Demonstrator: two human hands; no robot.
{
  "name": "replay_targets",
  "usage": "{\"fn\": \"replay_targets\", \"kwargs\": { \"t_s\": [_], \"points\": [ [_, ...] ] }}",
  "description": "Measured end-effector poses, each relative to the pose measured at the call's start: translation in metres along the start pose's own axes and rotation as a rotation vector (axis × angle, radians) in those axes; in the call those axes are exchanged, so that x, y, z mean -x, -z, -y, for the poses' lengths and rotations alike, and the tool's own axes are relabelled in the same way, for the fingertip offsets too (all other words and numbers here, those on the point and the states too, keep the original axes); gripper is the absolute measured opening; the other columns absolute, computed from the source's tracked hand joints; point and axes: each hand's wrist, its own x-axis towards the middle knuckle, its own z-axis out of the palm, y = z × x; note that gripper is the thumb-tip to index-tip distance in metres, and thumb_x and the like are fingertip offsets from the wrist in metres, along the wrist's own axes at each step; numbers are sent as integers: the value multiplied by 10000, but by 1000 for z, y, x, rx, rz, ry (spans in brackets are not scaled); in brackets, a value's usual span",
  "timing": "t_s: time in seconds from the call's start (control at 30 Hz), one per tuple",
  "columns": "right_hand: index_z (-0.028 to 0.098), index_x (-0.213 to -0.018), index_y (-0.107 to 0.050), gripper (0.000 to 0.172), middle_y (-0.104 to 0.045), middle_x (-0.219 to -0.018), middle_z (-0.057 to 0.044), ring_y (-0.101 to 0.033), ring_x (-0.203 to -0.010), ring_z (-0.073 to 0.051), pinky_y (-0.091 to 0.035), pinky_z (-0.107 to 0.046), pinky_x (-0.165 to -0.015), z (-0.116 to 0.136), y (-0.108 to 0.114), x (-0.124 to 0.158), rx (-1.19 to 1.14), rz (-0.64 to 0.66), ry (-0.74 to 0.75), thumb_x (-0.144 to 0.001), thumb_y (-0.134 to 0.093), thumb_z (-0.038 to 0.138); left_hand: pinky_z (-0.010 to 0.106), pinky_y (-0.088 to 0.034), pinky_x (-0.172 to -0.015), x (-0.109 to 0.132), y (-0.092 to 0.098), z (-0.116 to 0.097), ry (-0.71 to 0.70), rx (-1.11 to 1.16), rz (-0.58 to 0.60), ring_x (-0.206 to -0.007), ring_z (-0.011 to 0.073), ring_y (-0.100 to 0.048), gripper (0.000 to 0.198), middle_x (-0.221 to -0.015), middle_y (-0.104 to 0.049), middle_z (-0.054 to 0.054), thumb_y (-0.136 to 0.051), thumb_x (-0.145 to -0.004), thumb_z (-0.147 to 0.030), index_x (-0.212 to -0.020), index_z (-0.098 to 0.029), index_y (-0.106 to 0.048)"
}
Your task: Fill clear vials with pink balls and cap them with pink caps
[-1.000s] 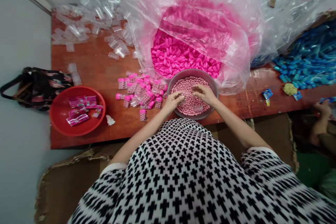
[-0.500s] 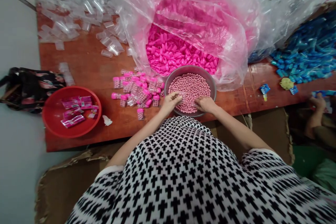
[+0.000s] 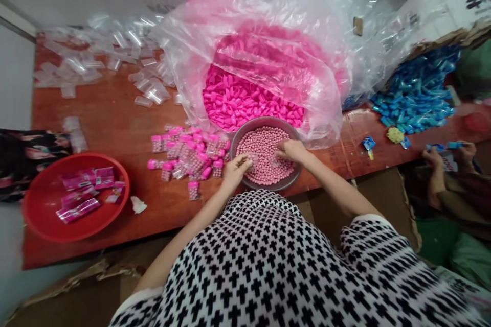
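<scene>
A grey metal bowl (image 3: 235,147) in front of me is filled with small round pink beads (image 3: 264,145). At its left side my left hand (image 3: 236,171) is closed, thumb and fingers pinching a small clear plastic container (image 3: 252,158) over the beads. My right hand (image 3: 292,152) reaches over the right rim, its curled fingertips down at the beads. A see-through glint shows by those fingertips, but what they grip is too blurred to make out. Left of the bowl lies a heap of small bead-filled bottles with pink caps (image 3: 194,150).
Behind the bowl, a large clear bag (image 3: 322,76) holds loose pink caps (image 3: 245,97). Clear empty containers (image 3: 80,66) lie at the back left. A red basin (image 3: 42,204) holds pink packets. Blue pieces (image 3: 418,94) are piled at right, near another person's hands (image 3: 435,158).
My view has tilted and shifted, so the table sits lower and further left. My right hand has risen slightly towards the bowl's back right; my left hand stays near the left rim.
</scene>
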Motion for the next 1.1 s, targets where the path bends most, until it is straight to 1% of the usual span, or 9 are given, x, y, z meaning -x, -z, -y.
{"fn": "replay_targets", "kwargs": {
  "t_s": [0.17,0.37,0.47,0.57,0.7,0.8,0.9,1.0,1.1],
  "points": [
    [152,-1110,-633,376,-658,-1110,-137,-599,-1026,-229,-420,-315,-882,-43,30,-55,-155,-319,-253,-931,-341,306,361,-569,-782,-1,0,-8,17,4,-5,-755,162,-657,503,-926,-711,58,-764,-609,-452,-994,-144,-663],
    [102,-1126,-615,435,-659,-1087,-186,-608,-1000,-254,-439,-344,-856,-56,32,-110,-285,-395,-472,-892,-397,398,363,-573,-781,-9,2,-7,29,49,-18,-755,162,-665,482,-904,-714,56,-766,-615,-445,-973,-139,-663],
    [155,-1044,-643,370,-688,-1017,-122,-618,-937,-225,-450,-320,-817,-60,26,-118,-403,-421,-496,-850,-454,406,362,-575,-770,-13,4,-7,18,46,-18,-760,168,-669,473,-911,-713,55,-754,-633,-444,-988,-144,-663],
    [176,-907,-663,276,-698,-882,-42,-616,-815,-177,-454,-270,-747,-70,22,-113,-589,-433,-469,-799,-486,358,365,-573,-774,-16,6,-9,8,48,-20,-776,171,-668,472,-939,-709,57,-747,-642,-443,-1001,-148,-663],
    [138,-820,-654,255,-672,-776,-37,-585,-715,-143,-443,-240,-685,-72,24,-88,-722,-493,-366,-754,-493,325,371,-565,-797,-23,3,-14,-9,63,-44,-808,174,-662,475,-959,-708,58,-750,-639,-442,-1000,-148,-661],
    [128,-834,-651,278,-651,-729,-31,-567,-673,-136,-443,-245,-648,-53,30,-60,-873,-471,-153,-704,-565,358,363,-559,-810,-29,-4,-20,-46,57,-13,-851,179,-658,466,-1011,-701,69,-739,-658,-440,-1018,-155,-657],
    [142,-880,-653,326,-639,-703,-8,-553,-609,-115,-442,-240,-599,-24,37,-31,-1102,-290,55,-682,-633,400,341,-550,-827,-33,-12,-29,-117,80,15,-976,199,-634,432,-1192,-637,94,-731,-675,-429,-1010,-166,-656],
    [150,-851,-658,308,-626,-670,6,-534,-562,-98,-434,-226,-555,3,40,-9,-1206,-154,155,-678,-674,403,330,-549,-823,-33,-20,-38,-159,165,45,-1051,216,-605,406,-1334,-536,104,-727,-680,-437,-975,-170,-647],
    [152,-835,-653,287,-624,-665,4,-547,-575,-107,-455,-236,-565,22,38,5,-1163,-138,222,-718,-659,414,334,-555,-805,-28,-25,-46,-155,234,77,-973,196,-632,410,-1233,-606,98,-741,-663,-433,-952,-166,-626]
  ]
}}
